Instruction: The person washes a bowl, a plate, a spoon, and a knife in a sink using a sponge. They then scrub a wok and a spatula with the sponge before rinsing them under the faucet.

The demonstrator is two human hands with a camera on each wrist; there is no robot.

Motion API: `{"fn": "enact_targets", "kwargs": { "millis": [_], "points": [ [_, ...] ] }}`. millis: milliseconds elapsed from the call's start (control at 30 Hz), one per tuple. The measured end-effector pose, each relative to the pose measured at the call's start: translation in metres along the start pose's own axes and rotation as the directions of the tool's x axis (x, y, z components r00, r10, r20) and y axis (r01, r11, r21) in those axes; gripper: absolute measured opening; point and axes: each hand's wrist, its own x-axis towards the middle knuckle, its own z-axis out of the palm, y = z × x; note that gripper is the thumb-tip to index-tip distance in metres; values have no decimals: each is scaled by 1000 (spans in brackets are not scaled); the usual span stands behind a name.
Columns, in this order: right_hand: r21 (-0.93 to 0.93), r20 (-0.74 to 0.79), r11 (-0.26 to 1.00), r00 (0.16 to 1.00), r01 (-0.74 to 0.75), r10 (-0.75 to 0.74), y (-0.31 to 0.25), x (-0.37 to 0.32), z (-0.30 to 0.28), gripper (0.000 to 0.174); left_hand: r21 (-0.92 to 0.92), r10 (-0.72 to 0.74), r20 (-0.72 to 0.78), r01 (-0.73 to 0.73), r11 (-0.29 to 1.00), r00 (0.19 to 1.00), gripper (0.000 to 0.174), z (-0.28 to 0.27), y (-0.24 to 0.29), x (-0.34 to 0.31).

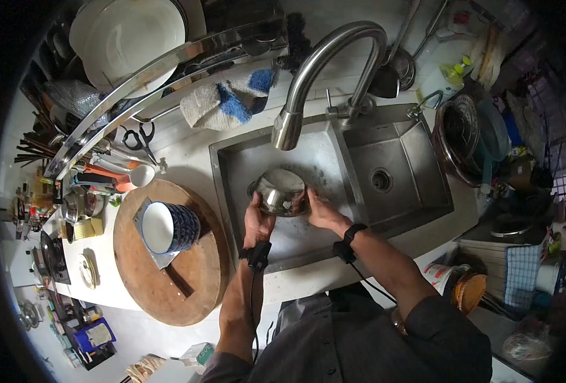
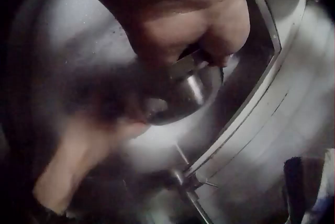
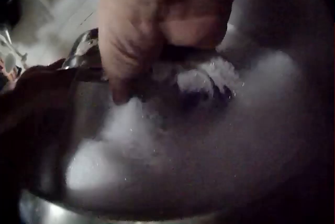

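Observation:
A shiny metal bowl (image 1: 281, 199) is held tilted over the left basin of the steel sink (image 1: 237, 167). My left hand (image 1: 257, 223) grips its left side near the rim, and my right hand (image 1: 324, 213) holds the opposite side. In the left wrist view the bowl's rounded outer wall (image 2: 180, 98) shows below my left hand (image 2: 193, 30), with the other hand blurred beyond. Dim light fills the right wrist view, where my right hand (image 3: 157, 30) reaches down among white, foam-like patches (image 3: 99, 166).
A curved faucet (image 1: 289, 124) arches over the left basin; a second basin (image 1: 398, 150) lies to the right. Left of the sink, a round wooden board (image 1: 133, 262) bears blue-patterned bowls (image 1: 184, 226) on a cleaver (image 1: 179, 284). A cloth (image 1: 232, 105) hangs behind.

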Motion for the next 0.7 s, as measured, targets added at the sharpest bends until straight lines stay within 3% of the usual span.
{"fn": "enact_targets", "kwargs": {
  "millis": [67, 100, 167, 200, 233, 300, 333, 367, 433, 467, 567, 600, 633, 667, 700],
  "points": [
    [-157, -262, 987, 963, 13, -55, -26, -16, -6, 81, -42, 2, 5, -2, 999, 1000, 44, 2, -13, 4],
    [-160, -288, 986, 953, 50, -95, -43, 11, -18, 81, 31, 32, -68, -30, 999, 997, 44, 37, -1, 9],
    [-241, -105, 962, 989, -128, 106, -53, 2, -35, 75, 117, -14, -2, 15, 993, 1000, 46, 30, -18, 11],
    [-281, -130, 935, 974, -215, 185, -42, 10, -27, 57, 318, -63, 45, 46, 947, 997, 49, 26, -15, 11],
    [-281, -123, 936, 975, -211, 183, -32, 12, -24, 57, 316, -58, 40, 43, 948, 998, 49, 28, -13, 6],
    [-320, -263, 921, 955, -222, 139, -10, 10, -17, 31, 495, -261, 26, 214, 842, 965, 51, 30, -14, -5],
    [-297, -302, 887, 916, -354, 264, -4, 17, -12, 26, 517, -257, 1, 220, 827, 966, 52, 22, -15, -4],
    [-302, -299, 884, 916, -356, 267, 6, 19, -14, 26, 512, -259, -1, 223, 830, 966, 52, 14, -18, -4],
    [-207, -6, 861, 881, -465, 474, 4, 18, -31, 31, 623, -178, -81, 189, 759, 981, 47, -5, -16, -5],
    [9, -18, 804, 804, -594, 595, -5, 10, -39, 31, 622, -175, -82, 188, 760, 981, 47, -17, -12, -8],
    [80, 93, 798, 801, -598, 591, 51, 16, -21, 33, 676, -110, -89, 141, 723, 990, 44, -48, -3, 0],
    [-41, 180, 907, 889, -420, 420, 109, 17, -5, 34, 716, -119, -201, 229, 660, 972, 45, -54, -2, 7],
    [-46, 180, 907, 890, -418, 419, 103, 14, -6, 34, 739, -118, -309, 317, 594, 944, 48, -63, -2, 16],
    [75, 171, 855, 851, -514, 497, 86, 10, -11, 36, 738, -116, -307, 314, 598, 944, 48, -89, -3, 30],
    [197, 172, 779, 803, -595, 570, 67, 6, -16, 40, 924, -90, -80, 107, 367, 993, 56, -127, -5, 44]
  ]
}}
